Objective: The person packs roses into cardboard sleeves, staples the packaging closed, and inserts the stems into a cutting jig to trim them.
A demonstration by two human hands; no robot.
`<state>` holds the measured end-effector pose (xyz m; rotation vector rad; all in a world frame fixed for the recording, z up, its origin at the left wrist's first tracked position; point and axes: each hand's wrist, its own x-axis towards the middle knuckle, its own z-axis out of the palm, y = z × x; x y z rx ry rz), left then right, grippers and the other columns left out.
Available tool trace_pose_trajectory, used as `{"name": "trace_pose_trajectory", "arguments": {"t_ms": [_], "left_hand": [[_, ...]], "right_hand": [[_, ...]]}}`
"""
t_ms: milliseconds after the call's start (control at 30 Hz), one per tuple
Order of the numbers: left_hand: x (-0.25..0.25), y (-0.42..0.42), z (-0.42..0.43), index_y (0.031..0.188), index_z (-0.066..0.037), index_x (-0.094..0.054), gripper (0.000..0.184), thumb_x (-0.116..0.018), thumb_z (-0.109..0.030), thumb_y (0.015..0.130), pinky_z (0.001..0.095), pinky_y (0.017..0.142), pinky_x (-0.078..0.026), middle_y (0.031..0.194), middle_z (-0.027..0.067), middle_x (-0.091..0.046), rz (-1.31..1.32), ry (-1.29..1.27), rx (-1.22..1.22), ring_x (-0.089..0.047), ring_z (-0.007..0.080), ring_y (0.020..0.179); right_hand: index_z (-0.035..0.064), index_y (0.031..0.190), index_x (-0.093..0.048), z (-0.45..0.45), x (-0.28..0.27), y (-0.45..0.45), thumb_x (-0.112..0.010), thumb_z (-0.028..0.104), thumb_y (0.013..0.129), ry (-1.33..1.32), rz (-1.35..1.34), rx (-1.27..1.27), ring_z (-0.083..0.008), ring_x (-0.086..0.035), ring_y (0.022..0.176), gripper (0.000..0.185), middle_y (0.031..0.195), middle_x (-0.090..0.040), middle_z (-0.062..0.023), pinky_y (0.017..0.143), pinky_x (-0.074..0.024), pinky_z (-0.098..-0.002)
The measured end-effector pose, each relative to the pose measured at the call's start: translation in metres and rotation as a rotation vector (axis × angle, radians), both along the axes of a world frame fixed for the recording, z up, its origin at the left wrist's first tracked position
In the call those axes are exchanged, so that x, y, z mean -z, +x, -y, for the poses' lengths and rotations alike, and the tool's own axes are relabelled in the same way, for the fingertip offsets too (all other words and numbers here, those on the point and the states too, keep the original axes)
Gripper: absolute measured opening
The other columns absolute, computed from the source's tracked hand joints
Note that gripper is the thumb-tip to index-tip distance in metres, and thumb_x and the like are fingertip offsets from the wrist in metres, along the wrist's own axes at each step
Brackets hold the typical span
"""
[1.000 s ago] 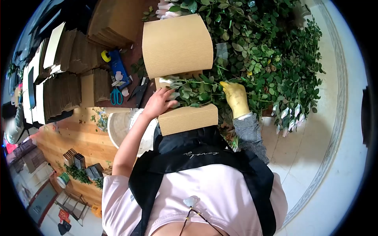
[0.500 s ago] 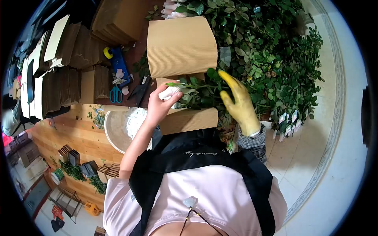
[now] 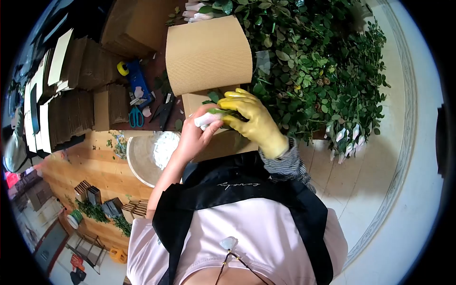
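Observation:
My bare left hand (image 3: 198, 130) is closed around a rose bud wrapped in a white sleeve (image 3: 207, 119), with some green showing at its right end. Over the rose's stem and leaves, right beside the bud, curls my right hand (image 3: 254, 118) in a yellow rubber glove; the stem is mostly hidden by it. Both hands are above a sheet of tan corrugated cardboard (image 3: 221, 148). Its raised flap (image 3: 209, 54) bends up just beyond them.
A big heap of leafy rose stems (image 3: 313, 66) covers the table's right side. Scissors (image 3: 136, 117), a blue tape dispenser (image 3: 138, 83) and cardboard stacks (image 3: 78, 111) lie left. A round bin (image 3: 142, 159) with white pieces stands below the left forearm.
My right hand has moved left along the stem, from spread fingers over the leaves to closed beside the bud. My left hand still holds the rose.

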<state>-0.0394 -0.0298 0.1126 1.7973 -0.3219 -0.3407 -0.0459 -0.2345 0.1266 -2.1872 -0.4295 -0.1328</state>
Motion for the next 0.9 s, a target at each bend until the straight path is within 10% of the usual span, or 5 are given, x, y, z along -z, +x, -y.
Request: {"name": "trace_pose_trajectory", "arguments": {"t_ms": [267,467,700,800,900], "left_hand": [[-0.006,-0.004,0.006,0.11,-0.004,-0.063,0.029,-0.074,-0.012,0.085,0.0368,0.08,-0.051,0.098,0.0132,-0.067,0.239,-0.009,0.051,-0.065,0.0307,0.087],[0.009,0.007,-0.017,0.116,-0.003,-0.065,0.031,-0.075,-0.013,0.089,0.0272,0.078,-0.052,0.1,0.0056,-0.069,-0.022,-0.135,0.034,-0.064,0.0119,0.088],[0.021,0.043,-0.018,0.128,0.002,-0.058,0.039,-0.069,-0.014,0.095,0.0273,0.088,-0.052,0.112,0.0082,-0.068,-0.298,-0.4,0.057,-0.065,0.0157,0.106],[0.042,0.049,-0.025,0.128,0.003,-0.057,0.039,-0.069,-0.013,0.094,0.03,0.09,-0.052,0.109,0.0098,-0.07,-0.356,-0.432,0.092,-0.066,0.0165,0.102],[0.068,0.049,-0.036,0.119,-0.001,-0.064,0.039,-0.076,-0.016,0.085,0.0379,0.09,-0.051,0.111,0.0166,-0.067,0.125,0.411,0.259,-0.065,0.0323,0.101]], "right_hand": [[-0.0004,0.108,-0.071,0.075,0.034,-0.002,-0.065,0.025,0.097,0.837,-0.246,0.589,-0.0183,-0.066,0.099,0.028,0.109,-0.072,-0.007,0.096,-0.0494,-0.0327],[0.0012,0.151,-0.033,0.165,0.046,-0.004,-0.056,0.044,0.1,1.837,-0.086,0.922,-0.0286,-0.034,0.146,0.07,0.156,-0.035,-0.0194,0.121,-0.0303,-0.0436],[0.0172,0.142,-0.05,0.09,0.085,-0.009,-0.065,-0.011,0.084,-0.326,-0.172,0.192,-0.0247,-0.056,0.123,0.065,0.142,-0.054,-0.0086,0.11,-0.0429,-0.038],[0.0168,0.115,-0.068,0.076,0.032,0.008,-0.063,-0.002,0.087,0.765,-0.576,1.006,-0.0202,-0.069,0.091,0.035,0.091,-0.074,-0.0043,0.105,-0.0482,-0.0398],[0.0163,0.11,-0.069,0.102,0.007,-0.005,-0.061,-0.002,0.088,-0.551,0.174,0.3,-0.022,-0.069,0.082,0.03,0.081,-0.07,-0.0073,0.104,-0.0495,-0.0421]]}}
